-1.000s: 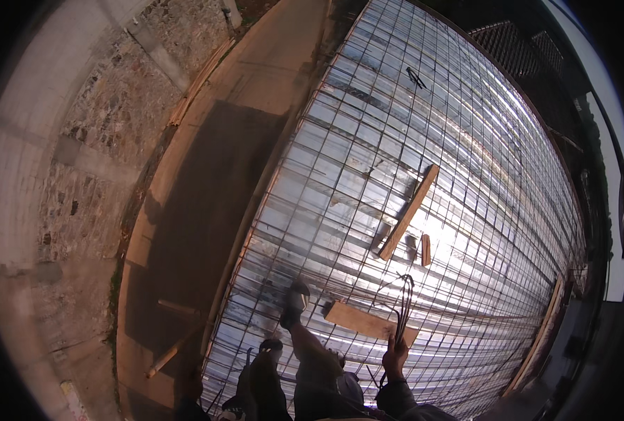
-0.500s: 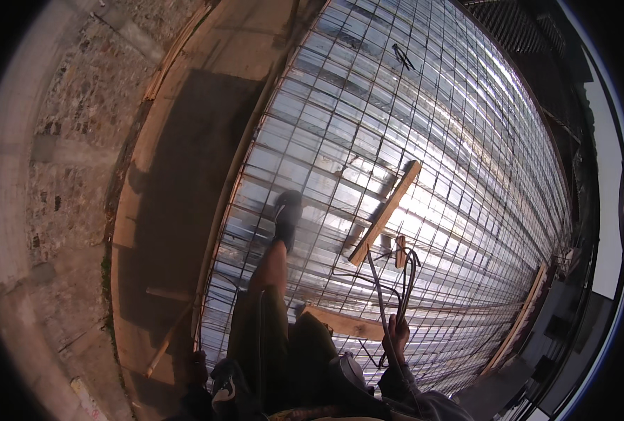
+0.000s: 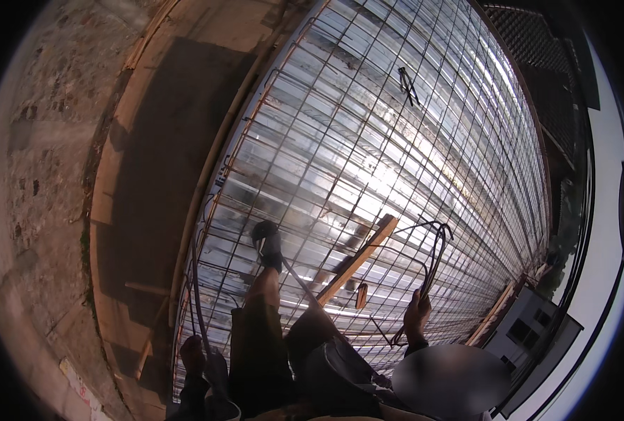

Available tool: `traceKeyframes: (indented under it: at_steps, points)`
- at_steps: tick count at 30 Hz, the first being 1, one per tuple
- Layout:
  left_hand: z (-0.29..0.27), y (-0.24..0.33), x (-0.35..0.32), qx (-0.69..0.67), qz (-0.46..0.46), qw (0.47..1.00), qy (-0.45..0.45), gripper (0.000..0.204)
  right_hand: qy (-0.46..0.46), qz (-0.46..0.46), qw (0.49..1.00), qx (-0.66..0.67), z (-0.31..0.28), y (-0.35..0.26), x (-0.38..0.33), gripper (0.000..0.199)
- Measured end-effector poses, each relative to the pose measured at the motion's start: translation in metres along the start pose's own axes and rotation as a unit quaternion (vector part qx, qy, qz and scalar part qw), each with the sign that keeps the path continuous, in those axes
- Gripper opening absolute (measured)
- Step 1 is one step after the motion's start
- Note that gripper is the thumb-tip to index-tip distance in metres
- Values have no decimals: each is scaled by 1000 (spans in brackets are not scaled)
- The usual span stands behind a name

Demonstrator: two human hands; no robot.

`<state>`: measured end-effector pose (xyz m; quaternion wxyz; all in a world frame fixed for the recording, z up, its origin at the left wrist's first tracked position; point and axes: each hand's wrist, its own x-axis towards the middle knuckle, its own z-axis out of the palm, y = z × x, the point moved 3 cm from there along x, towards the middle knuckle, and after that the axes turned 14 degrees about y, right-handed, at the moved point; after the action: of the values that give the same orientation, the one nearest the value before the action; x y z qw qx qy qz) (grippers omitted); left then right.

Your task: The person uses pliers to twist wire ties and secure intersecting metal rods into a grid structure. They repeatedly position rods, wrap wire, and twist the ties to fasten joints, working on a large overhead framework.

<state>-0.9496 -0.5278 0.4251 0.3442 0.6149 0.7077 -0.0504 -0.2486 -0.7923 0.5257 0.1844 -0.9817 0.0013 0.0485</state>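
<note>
My right hand is closed around a looped bundle of dark cable, raised above the steel mesh. The loops reach forward and bend over at the top. At the lower left, my left hand is in shadow, its fingers curled on a length of the cable that runs up beside the mesh edge. Another stretch of cable crosses in front of my legs. One shoe stands on the mesh over shiny ribbed metal decking. Shadow hides the finer finger detail of the left hand.
A wooden plank lies aslant on the mesh just ahead, with a small wood block beside it. Farther off lies a dark bent bundle. Past the decking's left edge, the brown ground lies lower down.
My view has shifted as I step forward, so the plank appears lower and nearer. The right hand with its cable loops sits farther right; the left hand and its cable show more fully.
</note>
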Motion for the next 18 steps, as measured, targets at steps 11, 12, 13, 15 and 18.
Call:
traceKeyframes:
  at_steps: [11,12,13,15,18]
  points:
    - [20,195,56,-88,-20,990,110,21,53,81,990,105,12,-132,242,44]
    - [25,203,55,-85,-1,989,122,22,23,110,984,138,20,-146,262,44]
    - [26,211,50,-51,-11,993,106,23,13,106,984,139,29,-159,280,43]
    - [52,244,69,9,-18,997,79,26,0,90,986,137,55,-157,336,41]
    - [68,310,70,39,-80,995,47,27,-67,121,980,145,108,-206,414,39]
